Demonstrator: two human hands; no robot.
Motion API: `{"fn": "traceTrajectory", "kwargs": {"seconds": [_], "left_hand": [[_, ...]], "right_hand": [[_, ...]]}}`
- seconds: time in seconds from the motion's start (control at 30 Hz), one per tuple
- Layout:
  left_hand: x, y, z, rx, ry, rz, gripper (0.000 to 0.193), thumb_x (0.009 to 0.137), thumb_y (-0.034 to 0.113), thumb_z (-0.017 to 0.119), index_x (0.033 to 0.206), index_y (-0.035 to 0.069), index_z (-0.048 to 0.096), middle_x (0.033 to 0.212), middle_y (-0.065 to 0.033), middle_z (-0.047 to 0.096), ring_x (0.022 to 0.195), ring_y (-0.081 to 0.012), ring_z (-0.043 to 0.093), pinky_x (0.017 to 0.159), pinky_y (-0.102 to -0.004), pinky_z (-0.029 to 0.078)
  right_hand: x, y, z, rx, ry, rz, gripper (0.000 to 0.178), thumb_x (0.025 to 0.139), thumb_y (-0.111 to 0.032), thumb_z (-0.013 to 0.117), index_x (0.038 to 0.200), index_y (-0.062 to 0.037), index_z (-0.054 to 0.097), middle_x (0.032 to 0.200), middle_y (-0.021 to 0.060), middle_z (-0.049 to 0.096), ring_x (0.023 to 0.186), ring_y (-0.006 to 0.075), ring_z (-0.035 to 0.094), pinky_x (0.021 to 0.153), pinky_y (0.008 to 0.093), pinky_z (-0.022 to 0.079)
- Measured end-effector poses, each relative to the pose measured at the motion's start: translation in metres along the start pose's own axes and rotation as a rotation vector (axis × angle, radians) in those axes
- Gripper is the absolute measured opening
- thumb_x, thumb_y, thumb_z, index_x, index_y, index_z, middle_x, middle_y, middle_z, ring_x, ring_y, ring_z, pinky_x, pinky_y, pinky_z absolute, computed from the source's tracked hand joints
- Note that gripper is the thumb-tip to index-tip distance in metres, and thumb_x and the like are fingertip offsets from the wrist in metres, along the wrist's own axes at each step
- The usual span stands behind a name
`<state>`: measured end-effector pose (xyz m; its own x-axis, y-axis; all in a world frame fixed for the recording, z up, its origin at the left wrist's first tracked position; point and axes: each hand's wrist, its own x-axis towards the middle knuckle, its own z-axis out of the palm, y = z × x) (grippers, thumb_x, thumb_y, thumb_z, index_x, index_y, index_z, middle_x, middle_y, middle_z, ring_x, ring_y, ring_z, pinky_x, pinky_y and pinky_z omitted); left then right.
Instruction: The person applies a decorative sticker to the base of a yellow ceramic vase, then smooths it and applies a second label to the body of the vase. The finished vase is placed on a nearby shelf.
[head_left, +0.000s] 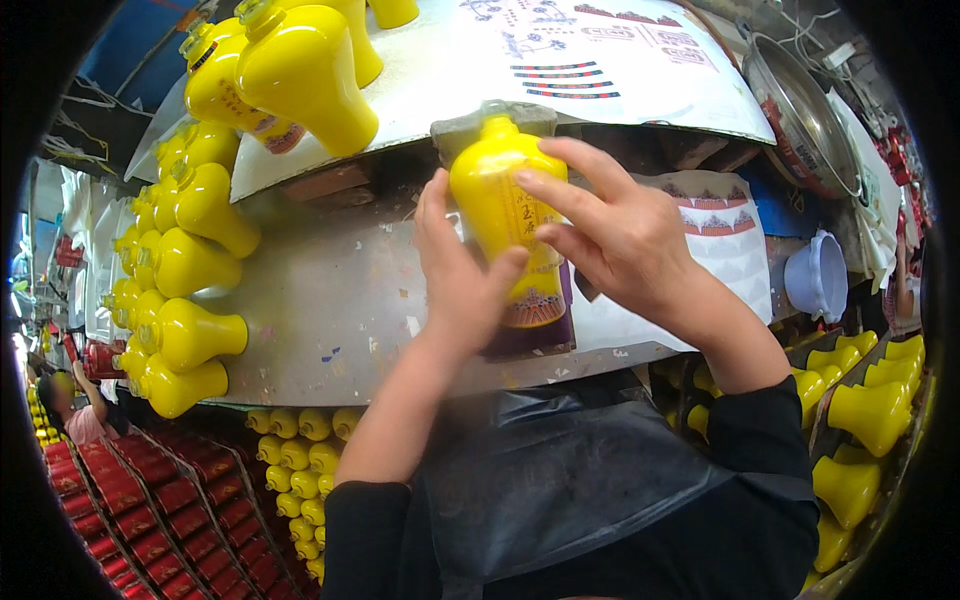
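Left hand: your left hand (462,268) wraps the yellow bottle (503,200) from its left side, thumb pressed across the lower front.
Right hand: your right hand (618,238) lies on the bottle's right side, fingers spread flat over the label (530,290).
Bottle: it lies over the grey worktable (320,300), held between both hands, neck pointing away from you into a grey block (452,128).
Label: it already sits on the bottle's front; whether every edge is pressed flat I cannot tell.
Done, as I judge it: rows of yellow bottles (190,260) lie along the table's left edge, more at the far end; I cannot tell whether they are labelled.
Left: more yellow bottles (865,400) wait at your right, and printed sheets (600,50) lie on the board beyond.
Below: red boxes (150,510) are stacked under the table.
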<state>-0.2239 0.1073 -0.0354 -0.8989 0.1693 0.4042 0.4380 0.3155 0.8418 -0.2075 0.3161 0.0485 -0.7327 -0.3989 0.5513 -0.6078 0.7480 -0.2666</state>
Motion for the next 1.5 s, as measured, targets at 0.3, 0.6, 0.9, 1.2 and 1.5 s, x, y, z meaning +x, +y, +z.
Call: {"fn": "traceTrajectory", "kwargs": {"seconds": [0.3,0.6,0.9,1.2,1.5], "left_hand": [[-0.001,-0.009,0.002,0.026,0.004,0.04,0.1,0.082,0.04,0.086,0.156,0.001,0.031,0.155,-0.026,0.035,0.145,-0.0431,0.036,0.119,-0.0517,0.034],[-0.012,-0.015,0.002,-0.262,-0.001,-0.098,0.093,0.096,0.051,0.071,0.161,0.001,0.026,0.154,-0.0204,0.034,0.136,-0.033,0.047,0.109,-0.0456,0.047],[-0.024,-0.009,0.007,-0.572,-0.04,-0.224,0.075,0.101,0.028,0.065,0.161,0.003,0.027,0.15,-0.0125,0.039,0.125,-0.0228,0.051,0.108,-0.0404,0.049],[-0.022,-0.003,0.005,-0.65,-0.006,-0.253,0.082,0.098,0.033,0.075,0.159,0.006,0.029,0.143,-0.0107,0.043,0.118,-0.0186,0.052,0.104,-0.0359,0.049],[-0.014,0.007,0.012,-0.522,0.06,-0.319,0.082,0.088,0.013,0.08,0.154,0.007,0.032,0.138,-0.0102,0.044,0.112,-0.0161,0.052,0.098,-0.034,0.052]], "right_hand": [[0.018,0.009,0.016,0.047,-0.08,0.145,0.044,0.094,-0.023,0.073,0.137,-0.0193,0.068,0.14,0.0172,0.062,0.094,0.032,0.075,0.08,0.0384,0.061],[0.002,0.018,0.012,0.341,-0.106,0.33,0.062,0.098,-0.03,0.066,0.155,-0.0127,0.049,0.149,0.02,0.056,0.097,0.0265,0.073,0.083,0.0357,0.059],[-0.046,0.012,0.041,0.805,-0.12,0.658,0.095,0.091,-0.023,0.074,0.168,-0.0061,0.02,0.156,0.024,0.047,0.087,0.0191,0.072,0.076,0.0311,0.058],[-0.053,0.001,0.053,0.897,-0.071,0.697,0.09,0.1,-0.021,0.066,0.169,-0.0063,0.011,0.144,0.0237,0.058,0.088,0.0162,0.071,0.076,0.0298,0.057],[-0.052,0.001,0.062,0.773,-0.062,0.718,0.096,0.096,-0.028,0.07,0.168,-0.0022,0.013,0.086,0.0103,0.068,0.065,0.0122,0.064,0.059,0.0267,0.051]]}}
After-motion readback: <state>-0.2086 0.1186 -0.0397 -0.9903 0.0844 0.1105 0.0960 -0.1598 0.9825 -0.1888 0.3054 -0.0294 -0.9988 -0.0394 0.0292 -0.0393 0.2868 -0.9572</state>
